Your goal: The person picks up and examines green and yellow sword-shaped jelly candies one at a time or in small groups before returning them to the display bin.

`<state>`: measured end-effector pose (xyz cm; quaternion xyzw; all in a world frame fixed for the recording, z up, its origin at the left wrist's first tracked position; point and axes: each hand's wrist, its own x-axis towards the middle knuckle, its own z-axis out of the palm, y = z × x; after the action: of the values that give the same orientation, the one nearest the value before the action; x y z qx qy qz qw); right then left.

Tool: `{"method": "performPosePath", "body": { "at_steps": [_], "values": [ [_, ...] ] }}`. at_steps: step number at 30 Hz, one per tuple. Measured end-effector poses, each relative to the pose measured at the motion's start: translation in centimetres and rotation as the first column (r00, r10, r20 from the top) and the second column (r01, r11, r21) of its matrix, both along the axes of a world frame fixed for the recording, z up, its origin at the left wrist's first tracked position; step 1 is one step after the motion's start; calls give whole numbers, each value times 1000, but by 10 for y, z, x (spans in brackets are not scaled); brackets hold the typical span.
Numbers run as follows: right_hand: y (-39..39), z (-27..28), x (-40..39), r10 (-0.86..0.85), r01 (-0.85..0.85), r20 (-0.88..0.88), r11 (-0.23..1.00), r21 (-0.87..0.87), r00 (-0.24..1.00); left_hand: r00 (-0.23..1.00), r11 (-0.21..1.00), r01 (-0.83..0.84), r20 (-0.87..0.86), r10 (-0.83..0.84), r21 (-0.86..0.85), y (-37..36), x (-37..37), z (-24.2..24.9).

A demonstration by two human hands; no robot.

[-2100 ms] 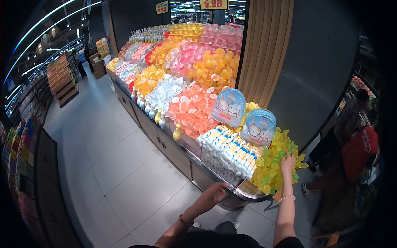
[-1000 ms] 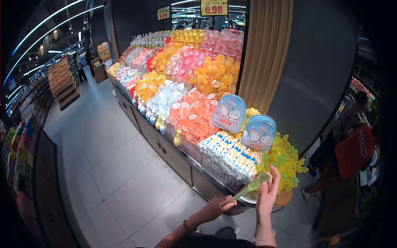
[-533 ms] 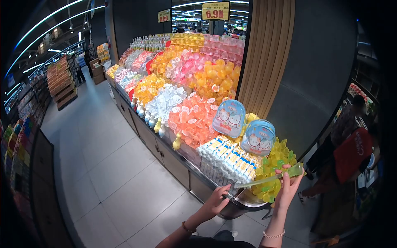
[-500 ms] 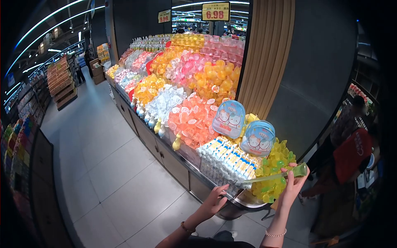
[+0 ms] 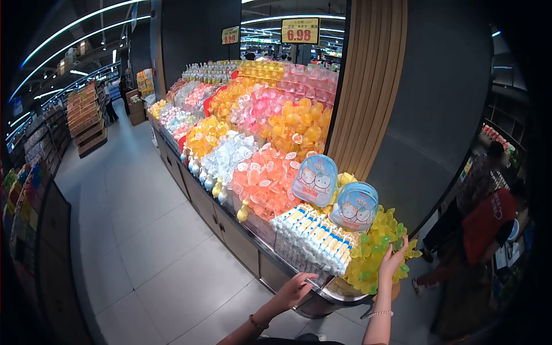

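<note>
My right hand point(image 5: 391, 264) reaches into a heap of yellow and green jelly cups point(image 5: 371, 253) at the near right corner of the display. Its fingers are bent around a green jelly cup point(image 5: 397, 245) at the heap's right side. Nearer the middle, my left hand point(image 5: 293, 291) hovers at the counter's metal edge, fingers loosely stretched and nothing in them. Beyond it lie stacked white, blue and yellow stick packs point(image 5: 316, 236). Two blue clear-fronted cat-print bags point(image 5: 315, 179) point(image 5: 353, 206) stand behind the packs.
Orange-pink jelly cups point(image 5: 267, 181) and clear ones point(image 5: 230, 155) fill the display leftward. A price sign point(image 5: 299, 31) hangs above. Wood slats point(image 5: 368, 80) and a dark wall rise behind. A person in a red vest point(image 5: 490, 221) is at the right; shelves point(image 5: 86, 118) line the left.
The long pale green flared tube held by my right hand is no longer in it. That hand has moved slightly left and down to the jelly cups. My left hand has lowered slightly.
</note>
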<state>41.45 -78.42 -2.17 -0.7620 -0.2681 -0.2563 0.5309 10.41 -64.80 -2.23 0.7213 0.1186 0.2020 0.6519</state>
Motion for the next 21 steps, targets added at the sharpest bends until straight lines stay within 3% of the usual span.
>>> {"method": "performPosePath", "body": {
  "at_steps": [1,4,7,10,14,17,21],
  "values": [
    [0,3,-4,9,-8,-29,1000,16,1000,1000,1000,-4,-4,4,-10,0,1,-1],
    [-1,19,-17,-69,77,53,982,-171,996,1000,1000,1,8,-1,2,-2,5,-13],
    [-6,3,-9,-36,61,110,971,-233,993,999,1000,24,46,-24,-1,-4,7,-13],
    [-5,-4,-4,-63,60,-8,973,-221,998,995,998,58,87,-55,-37,-8,9,-17],
    [-5,-7,1,-55,62,33,960,-272,998,989,994,104,112,-100,-24,-14,16,-18],
    [-5,-7,-14,-14,40,89,955,-293,996,981,978,171,-70,-181,-121,-14,11,0],
    [-11,-9,-22,30,-4,95,966,-258,995,993,992,119,-16,-120,-46,-13,6,-8]
  ]
}}
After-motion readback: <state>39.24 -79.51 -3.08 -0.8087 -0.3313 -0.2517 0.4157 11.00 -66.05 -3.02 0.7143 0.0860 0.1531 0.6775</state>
